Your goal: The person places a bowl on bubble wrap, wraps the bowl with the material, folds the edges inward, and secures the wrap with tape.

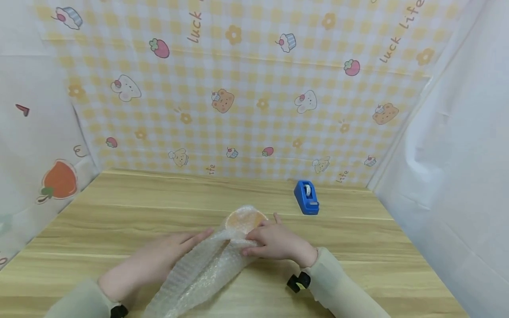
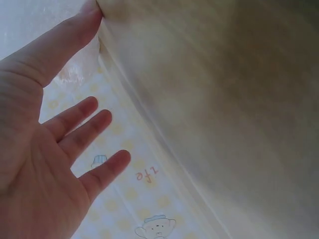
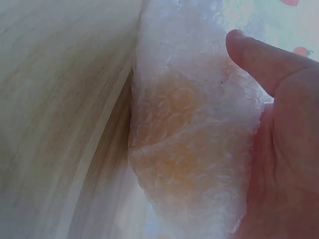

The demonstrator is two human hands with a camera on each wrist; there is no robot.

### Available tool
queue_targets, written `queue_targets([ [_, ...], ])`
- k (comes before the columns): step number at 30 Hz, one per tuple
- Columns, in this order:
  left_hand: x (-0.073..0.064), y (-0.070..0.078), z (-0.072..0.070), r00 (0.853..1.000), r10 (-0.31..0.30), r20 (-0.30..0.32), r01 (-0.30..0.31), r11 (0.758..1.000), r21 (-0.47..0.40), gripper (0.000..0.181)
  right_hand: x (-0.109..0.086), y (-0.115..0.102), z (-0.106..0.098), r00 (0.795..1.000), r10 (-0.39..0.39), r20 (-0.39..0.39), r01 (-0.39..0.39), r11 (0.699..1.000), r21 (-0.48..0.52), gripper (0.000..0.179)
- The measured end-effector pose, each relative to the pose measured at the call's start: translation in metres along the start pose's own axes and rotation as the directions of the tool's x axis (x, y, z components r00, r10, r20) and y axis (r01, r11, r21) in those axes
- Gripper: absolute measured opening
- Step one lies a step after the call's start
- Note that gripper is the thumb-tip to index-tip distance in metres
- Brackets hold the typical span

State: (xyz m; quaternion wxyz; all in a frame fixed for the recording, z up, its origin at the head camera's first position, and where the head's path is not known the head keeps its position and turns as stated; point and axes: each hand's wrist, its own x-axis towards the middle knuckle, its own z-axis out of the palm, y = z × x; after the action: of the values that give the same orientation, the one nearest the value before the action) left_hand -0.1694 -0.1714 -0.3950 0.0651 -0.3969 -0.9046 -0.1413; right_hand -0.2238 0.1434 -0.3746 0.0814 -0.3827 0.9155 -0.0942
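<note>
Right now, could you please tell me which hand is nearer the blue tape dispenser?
The right hand, which touches the bubble wrap by the orange item; the left hand is farther from the tape dispenser, on the wrap's other side.

Yellow-and-white checked backdrop (image 1: 254,66) printed with handwriting-style words: "luck life" (image 1: 402,30) slants at upper right; "luck" (image 1: 194,27) stands left of centre; a smaller "life" (image 1: 342,176) sits lower right — and a fragment, "ife" (image 2: 147,174), appears upside down in the left wrist view.
</note>
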Motion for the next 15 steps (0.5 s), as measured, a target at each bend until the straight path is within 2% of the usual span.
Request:
queue_targets([
  [3, 0.003, 0.004, 0.001, 1.0, 0.006, -0.016, -0.006, 1.0, 0.02, 0.102, 0.0, 0.0, 0.0, 1.0, -0.001, -0.003, 0.001, 1.0, 0.001, 0.04],
  [7, 0.008, 0.011, 0.005, 0.996, 0.075, -0.045, -0.073, 0.996, 0.057, 0.101, 0.0, -0.002, 0.001, 1.0, 0.007, -0.006, -0.007, 1.0, -0.004, 0.042],
  [11, 0.014, 0.02, 0.007, 0.984, 0.156, -0.088, -0.145, 0.983, 0.114, 0.106, 0.0, -0.002, 0.002, 1.0, 0.009, -0.014, -0.009, 1.0, -0.017, 0.045],
  [15, 0.02, 0.026, 0.011, 0.972, 0.181, -0.146, -0.155, 0.973, 0.173, 0.101, 0.0, -0.002, 0.004, 1.0, 0.005, -0.02, -0.005, 1.0, -0.025, 0.042],
])
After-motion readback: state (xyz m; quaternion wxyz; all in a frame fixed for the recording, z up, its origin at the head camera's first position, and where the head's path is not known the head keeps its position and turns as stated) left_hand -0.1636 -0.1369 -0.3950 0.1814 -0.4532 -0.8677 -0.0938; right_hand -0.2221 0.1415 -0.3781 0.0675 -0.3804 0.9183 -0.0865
